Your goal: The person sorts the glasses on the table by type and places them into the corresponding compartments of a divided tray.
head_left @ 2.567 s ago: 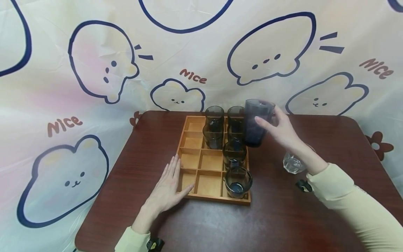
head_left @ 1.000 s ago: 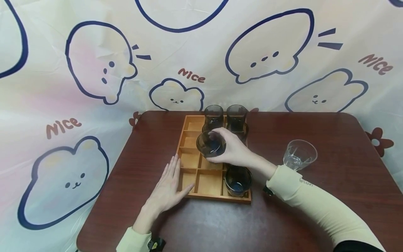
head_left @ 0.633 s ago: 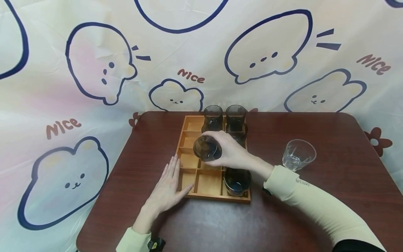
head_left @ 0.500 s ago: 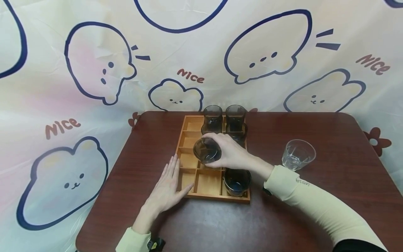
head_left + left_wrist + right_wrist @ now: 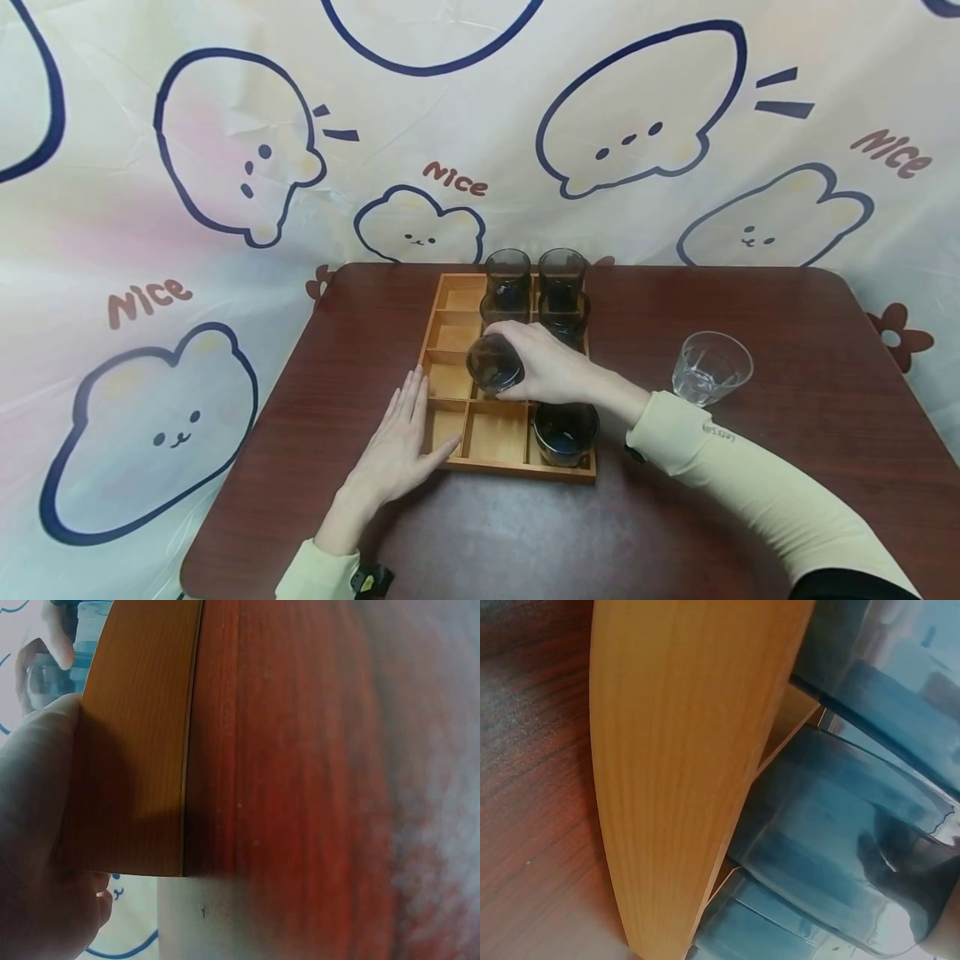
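Over the third compartment back to front of the middle column, my right hand (image 5: 543, 362) grips a dark tinted drinking glass (image 5: 495, 364), tilted in the head view. My left hand (image 5: 397, 450) lies with straight fingers along the left side of the wooden divided tray (image 5: 498, 433), thumb across its front left corner. In the left wrist view the left thumb (image 5: 37, 772) touches the tray wall (image 5: 135, 750). Tinted glasses stand in the back of the middle column and down the right column, including a front right glass (image 5: 566, 435). My right hand hides part of that column.
A clear glass (image 5: 711, 368) stands on the brown table (image 5: 645, 517) to the right of the tray, near my right sleeve. Behind the table hangs a printed cloth (image 5: 420, 125). The tray's left column compartments (image 5: 450, 375) hold no glasses.
My right hand has carried the tinted glass from the tray's right side leftward over the middle column. In the last second it has shifted slightly toward the front. The left hand stays put.
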`<state>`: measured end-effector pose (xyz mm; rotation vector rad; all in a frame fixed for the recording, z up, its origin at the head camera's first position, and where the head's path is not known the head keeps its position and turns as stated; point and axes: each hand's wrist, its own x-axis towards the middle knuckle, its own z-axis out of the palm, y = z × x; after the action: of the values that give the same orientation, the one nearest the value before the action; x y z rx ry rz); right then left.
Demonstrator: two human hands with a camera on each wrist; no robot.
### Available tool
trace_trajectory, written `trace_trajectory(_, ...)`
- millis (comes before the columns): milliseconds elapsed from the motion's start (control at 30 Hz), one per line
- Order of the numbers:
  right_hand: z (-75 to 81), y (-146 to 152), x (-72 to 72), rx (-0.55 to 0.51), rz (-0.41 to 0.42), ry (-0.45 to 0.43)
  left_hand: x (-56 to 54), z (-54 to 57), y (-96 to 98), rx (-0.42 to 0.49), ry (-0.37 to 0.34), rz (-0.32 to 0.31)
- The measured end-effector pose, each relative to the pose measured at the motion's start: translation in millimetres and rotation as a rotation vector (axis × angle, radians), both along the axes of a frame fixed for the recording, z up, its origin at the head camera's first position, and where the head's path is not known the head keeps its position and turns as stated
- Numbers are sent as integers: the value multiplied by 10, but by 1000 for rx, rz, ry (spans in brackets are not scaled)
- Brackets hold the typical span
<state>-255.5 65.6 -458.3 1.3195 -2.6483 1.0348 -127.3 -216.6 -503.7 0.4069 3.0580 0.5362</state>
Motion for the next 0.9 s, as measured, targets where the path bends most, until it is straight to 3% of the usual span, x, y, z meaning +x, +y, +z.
trace_trajectory(133,-9,3,3,31,-4,-4,-2,3,7,-3,0,1)
trace_trajectory(300,143,6,96,51,-8,-25,-5,6,10,-8,0,-2)
trace_trajectory(533,120,19,123,66,-28,14,-6,7,11,-8,-11,-2)
trace_trajectory(600,217,5,188,65,-46,3,-7,6,9,-7,-10,-4)
trace_trajectory(900,235,-12,196,95,-67,60,-9,5,-1,-13,-3,-9)
